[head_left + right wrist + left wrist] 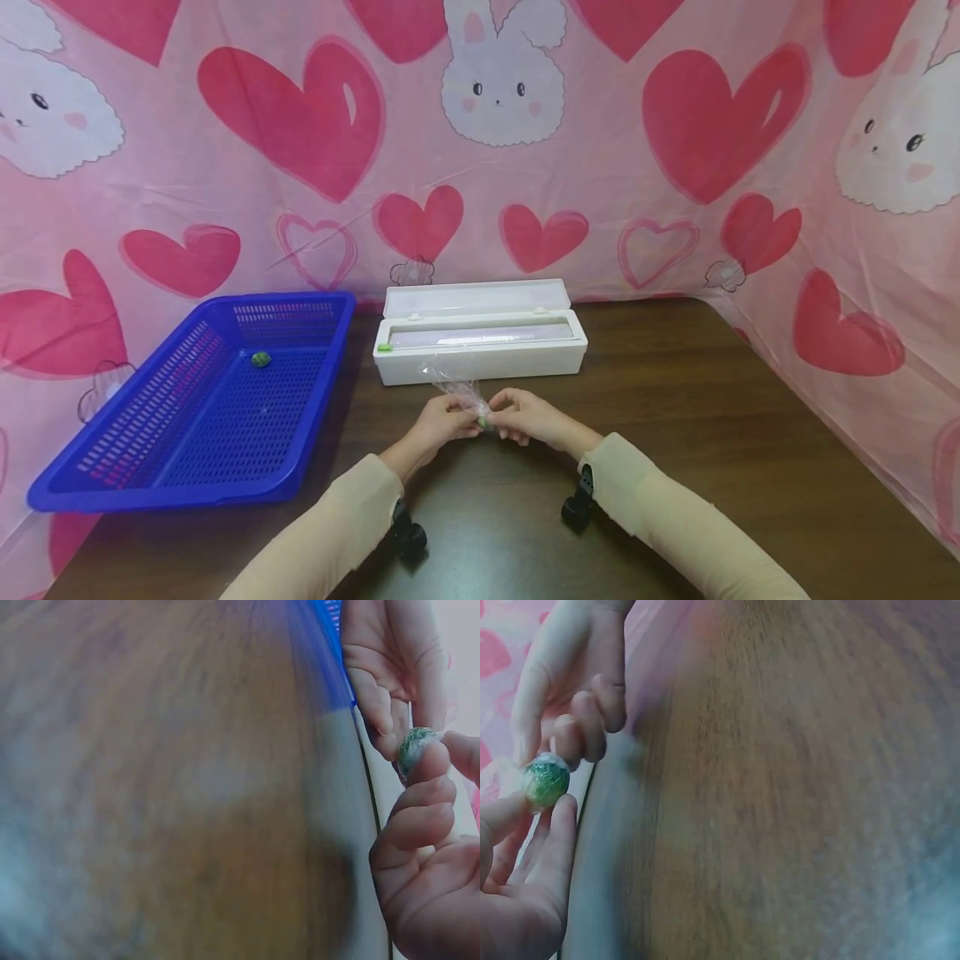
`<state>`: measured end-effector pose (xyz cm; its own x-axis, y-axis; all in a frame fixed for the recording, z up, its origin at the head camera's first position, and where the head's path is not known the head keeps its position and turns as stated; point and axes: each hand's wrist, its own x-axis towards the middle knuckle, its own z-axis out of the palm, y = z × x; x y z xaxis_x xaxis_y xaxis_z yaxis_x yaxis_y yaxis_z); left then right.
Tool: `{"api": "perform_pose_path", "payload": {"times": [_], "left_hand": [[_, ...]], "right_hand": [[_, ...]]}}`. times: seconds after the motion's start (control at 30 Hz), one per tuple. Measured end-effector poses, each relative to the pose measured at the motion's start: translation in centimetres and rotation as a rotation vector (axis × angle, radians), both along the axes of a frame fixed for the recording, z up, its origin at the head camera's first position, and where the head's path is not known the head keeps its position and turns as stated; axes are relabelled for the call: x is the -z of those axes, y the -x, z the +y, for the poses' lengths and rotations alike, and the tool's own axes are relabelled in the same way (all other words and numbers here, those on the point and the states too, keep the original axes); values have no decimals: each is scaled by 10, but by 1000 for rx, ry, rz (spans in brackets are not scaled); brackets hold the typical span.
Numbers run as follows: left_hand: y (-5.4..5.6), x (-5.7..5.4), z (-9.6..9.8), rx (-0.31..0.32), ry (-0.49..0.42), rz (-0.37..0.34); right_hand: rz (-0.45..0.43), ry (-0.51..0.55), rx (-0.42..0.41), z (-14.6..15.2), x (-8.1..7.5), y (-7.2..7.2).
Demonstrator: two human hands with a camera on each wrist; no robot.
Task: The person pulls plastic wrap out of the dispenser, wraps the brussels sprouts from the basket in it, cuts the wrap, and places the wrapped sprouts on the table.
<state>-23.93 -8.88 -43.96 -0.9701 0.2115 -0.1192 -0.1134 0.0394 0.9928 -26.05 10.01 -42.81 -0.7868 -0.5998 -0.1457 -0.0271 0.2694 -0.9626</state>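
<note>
A small green Brussels sprout (pixel 482 422) wrapped in clear cling film (pixel 461 385) is between both hands, in front of the white box. My left hand (pixel 442 421) pinches the sprout from the left, thumb and fingertips around its side. From the right, my right hand (pixel 531 417) pinches the film right at the sprout, its other fingers loosely curled. Loose film sticks up above the fingers toward the box. In the left wrist view, the wrapped sprout (pixel 546 781) looks shiny; the right wrist view shows the sprout (pixel 415 746) partly behind a fingertip.
Just beyond the hands stands a white cling film dispenser (pixel 480 364), lid raised, a film roll inside and a green slider (pixel 385 347) at its left end. A blue plastic basket (pixel 311 433) at the left holds another green sprout (pixel 260 359). Patterned cloth hangs behind the brown table (pixel 712 417).
</note>
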Motion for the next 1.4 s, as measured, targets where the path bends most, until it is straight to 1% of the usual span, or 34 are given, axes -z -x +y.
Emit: {"api": "perform_pose_path", "payload": {"times": [0.13,0.17,0.2,0.37,0.43,0.53,0.67,0.77,0.83,0.9,1.07,1.17,1.4], "left_hand": [[0,0,-1,10,-35,-29],[0,0,-2,12,-39,-36],[0,1,-2,12,-43,-43],[2,1,-2,4,-55,-79],[2,1,-3,16,-63,-94],[2,0,-3,60,-77,-113],[3,0,-5,152,-80,-125],[3,0,-6,206,-47,-128],[3,-1,-6,214,-12,-125],[3,-1,-4,198,16,-115],[2,0,-1,118,54,-80],[3,2,-2,76,56,-66],[3,4,-2,18,37,-65]], "right_hand": [[-24,-6,-44,2,1,1],[-21,-7,-52,2,5,2],[-25,-7,-54,3,8,4],[-45,7,-60,2,8,4],[-51,14,-59,3,9,5],[-59,26,-55,3,10,6],[-63,40,-48,4,10,6],[-65,33,-46,5,10,6],[-61,24,-45,5,11,6],[-57,16,-48,5,11,6],[-52,10,-54,5,10,5],[-54,7,-57,4,10,5],[-58,12,-66,3,9,4]]}}
